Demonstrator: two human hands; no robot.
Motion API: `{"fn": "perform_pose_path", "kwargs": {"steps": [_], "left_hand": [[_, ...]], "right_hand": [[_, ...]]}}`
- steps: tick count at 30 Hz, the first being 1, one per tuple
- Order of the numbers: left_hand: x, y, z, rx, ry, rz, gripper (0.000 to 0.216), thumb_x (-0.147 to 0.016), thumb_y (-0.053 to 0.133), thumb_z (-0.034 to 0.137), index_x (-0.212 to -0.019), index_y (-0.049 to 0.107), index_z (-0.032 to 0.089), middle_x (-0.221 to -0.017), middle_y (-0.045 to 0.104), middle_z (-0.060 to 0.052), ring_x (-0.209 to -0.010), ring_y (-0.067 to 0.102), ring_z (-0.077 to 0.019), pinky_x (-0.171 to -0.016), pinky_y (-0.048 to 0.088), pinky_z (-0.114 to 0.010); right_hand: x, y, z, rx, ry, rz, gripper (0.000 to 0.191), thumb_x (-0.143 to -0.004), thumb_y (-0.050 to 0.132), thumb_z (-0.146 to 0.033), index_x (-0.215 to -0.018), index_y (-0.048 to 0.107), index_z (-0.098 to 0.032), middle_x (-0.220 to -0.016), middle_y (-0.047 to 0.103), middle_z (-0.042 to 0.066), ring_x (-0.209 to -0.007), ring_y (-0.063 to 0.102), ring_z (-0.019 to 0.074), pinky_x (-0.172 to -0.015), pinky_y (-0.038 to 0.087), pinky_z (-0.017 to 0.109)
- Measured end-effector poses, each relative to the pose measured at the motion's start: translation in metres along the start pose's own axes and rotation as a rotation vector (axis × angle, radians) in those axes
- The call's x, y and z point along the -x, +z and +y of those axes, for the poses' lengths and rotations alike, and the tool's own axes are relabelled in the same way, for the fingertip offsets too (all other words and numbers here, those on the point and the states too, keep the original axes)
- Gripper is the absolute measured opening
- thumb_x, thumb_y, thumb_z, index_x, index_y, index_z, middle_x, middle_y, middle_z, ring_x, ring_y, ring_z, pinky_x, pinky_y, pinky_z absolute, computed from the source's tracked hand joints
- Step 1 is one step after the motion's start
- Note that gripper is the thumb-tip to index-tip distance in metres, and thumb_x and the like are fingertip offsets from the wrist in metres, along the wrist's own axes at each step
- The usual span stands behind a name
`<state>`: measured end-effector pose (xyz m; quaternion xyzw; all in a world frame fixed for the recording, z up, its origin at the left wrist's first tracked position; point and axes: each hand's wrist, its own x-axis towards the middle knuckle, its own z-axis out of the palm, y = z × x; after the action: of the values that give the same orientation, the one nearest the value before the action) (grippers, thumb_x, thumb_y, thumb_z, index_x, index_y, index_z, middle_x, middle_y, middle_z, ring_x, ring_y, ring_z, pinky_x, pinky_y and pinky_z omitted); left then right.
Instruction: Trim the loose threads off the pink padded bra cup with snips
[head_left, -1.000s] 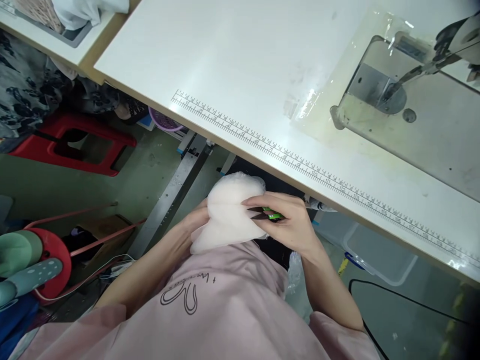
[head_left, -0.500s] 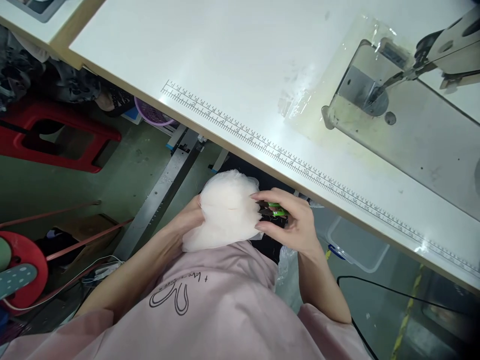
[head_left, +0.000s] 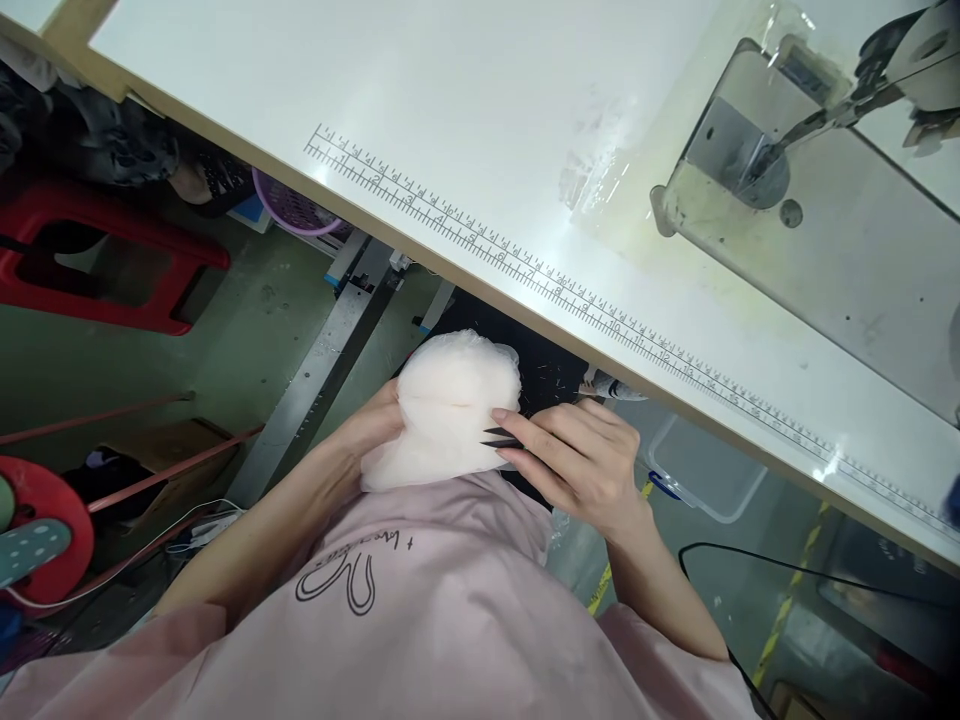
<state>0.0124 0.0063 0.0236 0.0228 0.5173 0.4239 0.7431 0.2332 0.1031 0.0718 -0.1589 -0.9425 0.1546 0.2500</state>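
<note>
- Holding a white pad below the near edge of the table, just above the lap and the pink shirt.
- Left hand gripping the pad's left side, fingers mostly hidden behind it, thumb area pressing its edge (clamped on the pad).
- Right hand closing around small snips, only the dark blades showing past the fingertips.
- Blade tips lying close together and touching the pad's right edge, roughly at mid-height.
- Pad showing a faint crease across its middle, its far rim looking ruffled and thin.
- Printed ruler running along the table's near edge, from far left to near right.
- Sewing machine sitting at the far right of the table, its needle arm reaching in from the right edge (under a shiny clear film).
- Red stool standing on the floor at the left, well apart from the hands.
- Purple basket peeking out under the table, far left.
- Metal table leg slanting down just left of the pad.
- Clear bin lying on the floor under the table, right of the right hand.
- Black cable curving over the floor at the near right.
</note>
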Motion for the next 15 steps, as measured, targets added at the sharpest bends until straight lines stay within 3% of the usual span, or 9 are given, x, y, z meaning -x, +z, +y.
{"fn": "perform_pose_path", "kwargs": {"steps": [4,15], "left_hand": [[-0.001,-0.003,-0.003,-0.022,0.011,0.009,0.051,-0.065,0.091,0.031,-0.112,0.076,0.015,-0.115,0.078,-0.012,-0.105,0.073,-0.0352,-0.082,0.064,-0.038],[0.011,0.014,0.015,-0.005,-0.059,0.032,0.048,-0.063,0.090,0.028,-0.106,0.075,0.012,-0.106,0.080,-0.011,-0.105,0.073,-0.0351,-0.083,0.063,-0.037]], "right_hand": [[-0.002,0.000,0.000,0.031,-0.019,0.016,0.021,-0.102,0.066,-0.024,-0.118,0.072,-0.013,-0.072,0.066,0.000,-0.061,0.056,0.0119,-0.058,0.032,0.031],[-0.001,0.003,-0.002,0.027,-0.027,-0.011,0.025,-0.097,0.073,-0.023,-0.120,0.071,-0.015,-0.073,0.069,-0.001,-0.059,0.057,0.0119,-0.057,0.032,0.032]]}}
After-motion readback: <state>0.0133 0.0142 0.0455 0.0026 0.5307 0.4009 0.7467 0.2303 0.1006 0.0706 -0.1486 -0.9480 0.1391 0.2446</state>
